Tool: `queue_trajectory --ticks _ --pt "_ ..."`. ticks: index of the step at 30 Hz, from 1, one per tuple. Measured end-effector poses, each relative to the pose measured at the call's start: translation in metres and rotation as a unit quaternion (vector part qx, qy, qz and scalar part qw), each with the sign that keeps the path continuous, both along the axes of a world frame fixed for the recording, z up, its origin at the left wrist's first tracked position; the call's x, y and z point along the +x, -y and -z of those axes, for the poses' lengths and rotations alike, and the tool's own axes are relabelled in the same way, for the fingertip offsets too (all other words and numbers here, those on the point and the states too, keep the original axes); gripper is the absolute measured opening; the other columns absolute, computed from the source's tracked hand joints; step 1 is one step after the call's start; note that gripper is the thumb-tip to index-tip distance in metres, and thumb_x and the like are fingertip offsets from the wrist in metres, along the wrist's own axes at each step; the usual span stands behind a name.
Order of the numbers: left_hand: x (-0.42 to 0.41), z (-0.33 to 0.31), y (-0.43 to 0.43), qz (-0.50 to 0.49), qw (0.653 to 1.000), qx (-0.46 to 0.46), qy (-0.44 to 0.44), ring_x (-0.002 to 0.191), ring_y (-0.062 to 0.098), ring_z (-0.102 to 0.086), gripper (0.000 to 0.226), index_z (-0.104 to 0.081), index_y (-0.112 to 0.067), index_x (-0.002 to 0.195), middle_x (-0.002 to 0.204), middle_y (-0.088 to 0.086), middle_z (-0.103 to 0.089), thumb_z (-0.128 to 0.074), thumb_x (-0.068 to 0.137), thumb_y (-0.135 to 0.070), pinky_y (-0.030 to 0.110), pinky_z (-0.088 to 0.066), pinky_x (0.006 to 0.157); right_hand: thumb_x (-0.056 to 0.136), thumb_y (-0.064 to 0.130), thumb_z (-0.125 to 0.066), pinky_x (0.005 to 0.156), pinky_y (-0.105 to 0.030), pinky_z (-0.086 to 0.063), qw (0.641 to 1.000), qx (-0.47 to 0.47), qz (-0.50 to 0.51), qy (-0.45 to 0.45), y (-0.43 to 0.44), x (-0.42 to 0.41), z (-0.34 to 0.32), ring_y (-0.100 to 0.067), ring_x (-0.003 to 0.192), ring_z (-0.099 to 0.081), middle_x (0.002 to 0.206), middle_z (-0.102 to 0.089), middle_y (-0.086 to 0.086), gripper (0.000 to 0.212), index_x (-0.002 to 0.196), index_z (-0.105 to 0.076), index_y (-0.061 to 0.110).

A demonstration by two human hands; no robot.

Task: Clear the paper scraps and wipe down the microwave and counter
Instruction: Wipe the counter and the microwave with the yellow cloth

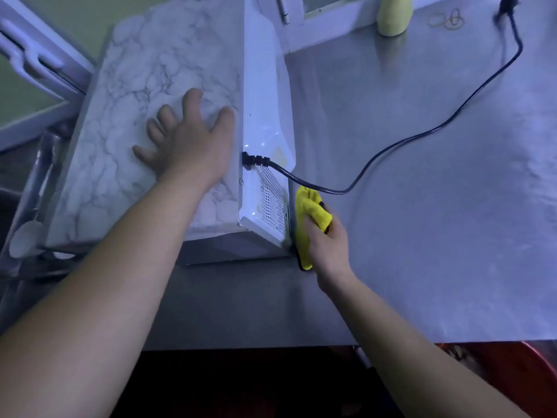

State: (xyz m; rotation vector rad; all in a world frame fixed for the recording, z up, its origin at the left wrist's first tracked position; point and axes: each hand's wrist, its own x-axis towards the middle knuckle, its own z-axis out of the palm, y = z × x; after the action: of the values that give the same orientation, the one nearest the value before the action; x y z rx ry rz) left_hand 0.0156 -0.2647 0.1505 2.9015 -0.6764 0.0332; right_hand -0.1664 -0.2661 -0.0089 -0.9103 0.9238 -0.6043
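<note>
Checking the feed: the white box-shaped microwave (265,122) with a grey-veined marble-pattern top sits on the left part of the brushed steel worktop (422,236). Its long axis runs from the near edge away toward the far wall. The white back panel, with its mesh vent and cord socket, faces right onto the open worktop. I can't see the door side from here.

My left hand (187,140) lies flat on the marble top, fingers (193,99) straight and spread, holding nothing, just pressing down.

My right hand (328,248) is curled around a folded yellow microfibre cloth (310,209), pressing it against the near lower corner of the back panel, right where it meets the worktop. The cloth stands lengthwise along that corner, with one end poking up past my knuckles and the other touching the worktop.

A black power cord (422,137) leaves the back panel just above the cloth. It loops across the worktop to a loose plug (506,4) at the far right. A pale yellow-green rounded bottle-like thing (394,16) stands by the wall, with a few rubber bands (447,19) beside it.
</note>
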Motion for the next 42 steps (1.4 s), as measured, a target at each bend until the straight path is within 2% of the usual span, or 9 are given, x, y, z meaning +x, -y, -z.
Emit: queue_trajectory --ticks 6,11,15,17,20,25,34,38,42 --pt "0.003 0.003 0.001 0.0 1.0 -0.015 0.008 0.136 0.024 -0.028 0.06 -0.032 -0.049 0.134 0.144 0.0 -0.035 -0.025 0.078 -0.068 0.053 -0.014 0.11 0.089 0.032 -0.056 0.089 -0.047 -0.05 0.999 0.048 -0.021 -0.014 -0.001 0.044 0.013 -0.018 0.088 -0.058 0.101 -0.071 0.012 0.034 0.121 -0.068 0.038" --pt "-0.001 -0.001 0.001 -0.007 1.0 -0.019 -0.001 0.139 0.024 -0.026 0.057 -0.033 -0.049 0.135 0.145 0.0 -0.034 -0.027 0.081 -0.067 0.054 -0.013 0.113 0.095 0.016 -0.057 0.077 -0.019 -0.042 0.993 0.051 -0.094 0.04 -0.008 0.003 0.011 -0.004 0.11 -0.063 0.118 -0.066 0.028 0.04 0.125 -0.069 0.039" --pt "-0.004 -0.003 0.0 -0.006 1.0 -0.021 -0.01 0.14 0.021 -0.024 0.054 -0.032 -0.05 0.135 0.146 -0.002 -0.032 -0.03 0.084 -0.067 0.055 -0.01 0.115 0.088 0.028 -0.064 0.058 -0.023 -0.048 0.982 0.043 -0.184 0.011 -0.01 -0.039 -0.004 -0.005 0.073 -0.064 0.084 -0.073 0.025 0.033 0.089 -0.073 0.059" --pt "-0.004 -0.003 0.0 -0.005 1.0 -0.025 -0.009 0.141 0.02 -0.023 0.055 -0.032 -0.051 0.135 0.147 -0.003 -0.032 -0.029 0.083 -0.068 0.054 -0.01 0.115 0.091 0.022 -0.063 0.056 -0.018 -0.049 0.985 0.05 -0.162 0.033 -0.006 -0.05 -0.005 -0.004 0.067 -0.062 0.077 -0.072 0.022 0.036 0.088 -0.074 0.056" --pt "-0.003 -0.003 -0.001 -0.006 0.999 -0.031 -0.009 0.14 0.019 -0.024 0.055 -0.033 -0.052 0.134 0.146 -0.004 -0.033 -0.029 0.082 -0.069 0.053 -0.011 0.115 0.096 0.027 -0.062 0.069 -0.016 -0.051 0.999 -0.018 -0.046 0.016 -0.006 -0.039 -0.009 -0.002 0.077 -0.061 0.088 -0.069 0.02 0.026 0.11 -0.07 0.048" --pt "-0.005 -0.003 0.0 -0.01 0.999 -0.036 -0.003 0.14 0.019 -0.025 0.054 -0.034 -0.052 0.134 0.147 -0.005 -0.033 -0.032 0.082 -0.068 0.052 -0.013 0.115 0.097 -0.006 -0.053 0.108 -0.028 -0.039 0.967 -0.218 0.03 0.13 -0.007 0.023 -0.049 -0.008 0.125 -0.054 0.127 -0.062 0.014 0.047 0.127 -0.061 0.029" --pt "-0.003 0.0 0.0 -0.01 0.999 -0.044 0.001 0.139 0.02 -0.027 0.056 -0.035 -0.051 0.134 0.146 -0.005 -0.034 -0.032 0.081 -0.067 0.051 -0.013 0.114 0.1 0.007 -0.057 0.108 -0.017 -0.039 0.986 -0.067 0.019 0.155 0.01 0.054 -0.005 -0.002 0.129 -0.054 0.132 -0.065 0.015 0.032 0.131 -0.065 0.01" --pt "-0.003 -0.001 0.0 -0.01 0.999 -0.042 -0.003 0.138 0.019 -0.027 0.056 -0.035 -0.051 0.134 0.144 -0.005 -0.033 -0.031 0.08 -0.068 0.051 -0.013 0.115 0.102 0.014 -0.056 0.106 -0.037 -0.042 0.994 -0.003 -0.048 0.094 0.017 0.041 0.024 -0.007 0.114 -0.062 0.131 -0.064 0.012 0.034 0.135 -0.063 0.02" --pt "-0.004 -0.002 0.0 -0.012 0.999 -0.038 -0.008 0.139 0.02 -0.026 0.056 -0.034 -0.051 0.133 0.146 -0.003 -0.033 -0.03 0.08 -0.068 0.053 -0.012 0.115 0.101 0.009 -0.057 0.119 -0.039 -0.035 0.993 0.009 -0.056 0.106 0.008 0.029 0.01 -0.006 0.132 -0.053 0.138 -0.062 0.013 0.035 0.134 -0.063 0.015"
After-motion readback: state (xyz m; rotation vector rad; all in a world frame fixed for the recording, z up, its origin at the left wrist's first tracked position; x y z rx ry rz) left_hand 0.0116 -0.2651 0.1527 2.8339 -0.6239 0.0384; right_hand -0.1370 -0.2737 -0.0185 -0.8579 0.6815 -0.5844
